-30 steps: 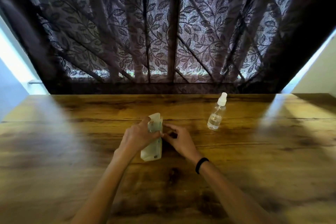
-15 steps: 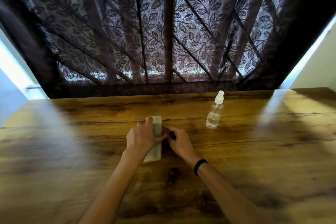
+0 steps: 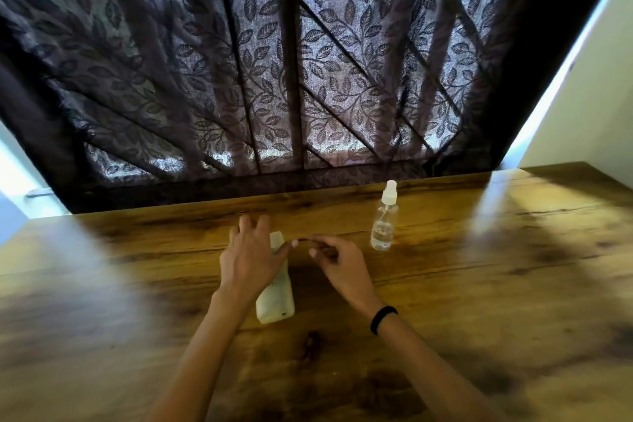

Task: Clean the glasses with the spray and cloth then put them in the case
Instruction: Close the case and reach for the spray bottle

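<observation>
A pale, soft glasses case (image 3: pixel 278 301) lies flat on the wooden table (image 3: pixel 479 284), its long side pointing away from me. My left hand (image 3: pixel 250 257) rests on the case's far half with its fingers spread, thumb across the case. My right hand (image 3: pixel 342 267) hovers just right of the case with its fingers curled, the tips pinched on a thin dark piece (image 3: pixel 308 240) that reaches toward my left thumb. I cannot tell whether that piece belongs to the glasses, which are hidden. A clear spray bottle (image 3: pixel 384 219) with a white top stands upright, right of my hands.
A dark leaf-patterned curtain (image 3: pixel 274 79) hangs along the table's far edge. A pale wall (image 3: pixel 582 96) rises at the far right corner. A black band (image 3: pixel 383 319) is on my right wrist.
The case, held raised with its end up a second ago, now lies flat under my left hand. My left fingers have spread. My right hand has drawn slightly right.
</observation>
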Demonstrator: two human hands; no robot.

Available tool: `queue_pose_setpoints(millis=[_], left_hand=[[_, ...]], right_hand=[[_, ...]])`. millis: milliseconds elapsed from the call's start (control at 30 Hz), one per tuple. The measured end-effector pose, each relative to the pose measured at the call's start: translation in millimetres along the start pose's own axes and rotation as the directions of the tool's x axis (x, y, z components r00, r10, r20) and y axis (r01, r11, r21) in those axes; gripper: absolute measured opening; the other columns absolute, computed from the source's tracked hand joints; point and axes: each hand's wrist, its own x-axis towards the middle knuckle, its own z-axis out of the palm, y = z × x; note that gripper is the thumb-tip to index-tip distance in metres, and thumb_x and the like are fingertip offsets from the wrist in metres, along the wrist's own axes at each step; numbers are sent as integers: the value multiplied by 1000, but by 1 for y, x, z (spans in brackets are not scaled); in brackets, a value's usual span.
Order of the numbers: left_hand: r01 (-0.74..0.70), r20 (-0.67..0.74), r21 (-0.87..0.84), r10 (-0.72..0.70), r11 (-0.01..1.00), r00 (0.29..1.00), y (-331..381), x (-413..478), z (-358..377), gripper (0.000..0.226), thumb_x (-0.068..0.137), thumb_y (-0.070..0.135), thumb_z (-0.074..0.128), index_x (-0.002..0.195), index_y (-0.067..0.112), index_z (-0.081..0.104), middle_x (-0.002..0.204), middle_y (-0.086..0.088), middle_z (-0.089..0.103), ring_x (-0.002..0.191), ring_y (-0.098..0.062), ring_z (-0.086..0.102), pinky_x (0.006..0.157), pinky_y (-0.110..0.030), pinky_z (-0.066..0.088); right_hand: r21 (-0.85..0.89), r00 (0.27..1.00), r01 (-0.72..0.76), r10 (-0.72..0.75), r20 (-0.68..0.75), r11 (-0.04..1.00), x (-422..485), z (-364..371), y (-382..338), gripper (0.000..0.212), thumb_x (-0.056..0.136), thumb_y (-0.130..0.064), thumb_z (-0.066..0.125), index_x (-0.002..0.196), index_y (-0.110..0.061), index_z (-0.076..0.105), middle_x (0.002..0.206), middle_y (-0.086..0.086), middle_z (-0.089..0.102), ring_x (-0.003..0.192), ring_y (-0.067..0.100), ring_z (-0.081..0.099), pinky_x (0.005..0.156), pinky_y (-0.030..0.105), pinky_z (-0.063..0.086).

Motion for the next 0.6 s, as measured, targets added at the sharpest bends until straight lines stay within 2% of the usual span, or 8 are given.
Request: queue_pose_setpoints(millis=[100, 200, 267, 300, 367, 433, 500, 600], left_hand=[[-97, -32, -90, 95, 991, 995, 13, 12, -2, 52, 85, 44, 55, 128, 16, 42, 125, -13, 44, 115, -31, 43, 82, -40, 45], [-238, -2, -265, 247, 934, 969, 34, 25, 5, 48, 86, 35, 58, 129, 18, 44, 129, -10, 45, 120, -28, 43, 95, -40, 43], [-271, 47, -441, 323, 856, 945, 51, 31, 13, 44, 88, 32, 57, 128, 17, 46, 129, -8, 47, 113, -20, 48, 92, -27, 43], [-239, 92, -540, 339, 807, 936, 59, 33, 17, 42, 89, 32, 54, 128, 18, 46, 129, -7, 48, 108, -15, 49, 86, -18, 43], [-105, 205, -699, 340, 707, 918, 73, 34, 24, 41, 93, 36, 45, 130, 20, 43, 134, -5, 47, 106, -8, 47, 84, -14, 43], [48, 312, -769, 310, 637, 898, 84, 36, 33, 47, 93, 45, 36, 135, 25, 38, 141, -1, 41, 114, -7, 40, 94, -25, 38], [166, 398, -799, 301, 577, 866, 95, 36, 39, 52, 91, 54, 30, 136, 28, 35, 140, 6, 39, 117, -5, 40, 95, -27, 34], [210, 427, -819, 324, 534, 844, 107, 35, 46, 45, 88, 60, 24, 118, 38, 49, 113, 21, 48, 94, 13, 48, 80, -15, 37]], right_hand=[[-125, 958, 155, -180, -222, 980, 0, -17, -6, 22, 87, -12, 59, 109, -14, 61, 103, 3, 63, 80, -4, 54, 71, 0, 43], [-160, 805, 286, -327, -495, 945, -1, -40, -13, 16, 85, -6, 60, 101, -10, 58, 97, 4, 53, 73, -2, 51, 69, 6, 44], [-156, 707, 301, -330, -626, 941, -1, -53, -13, 14, 87, -9, 58, 101, -9, 54, 94, 3, 46, 75, 2, 47, 68, 12, 43], [-127, 687, 286, -295, -664, 950, 0, -59, -11, 15, 89, -13, 56, 102, -9, 52, 95, 2, 44, 81, 4, 47, 72, 17, 44], [10, 721, 220, -155, -676, 976, 1, -65, -5, 20, 91, -21, 52, 108, -11, 46, 102, 1, 42, 95, 18, 49, 80, 35, 48], [126, 778, 135, -26, -628, 983, 2, -70, 5, 28, 93, -26, 49, 116, -11, 44, 111, 1, 42, 104, 22, 48, 88, 47, 47], [192, 839, 58, 56, -541, 980, 2, -71, 15, 35, 93, -28, 47, 125, -13, 42, 121, 2, 45, 111, 19, 48, 95, 48, 45], [265, 904, 8, 106, -414, 964, 2, -66, 27, 42, 94, -29, 44, 134, -17, 39, 134, 7, 48, 120, 21, 49, 101, 49, 43]])
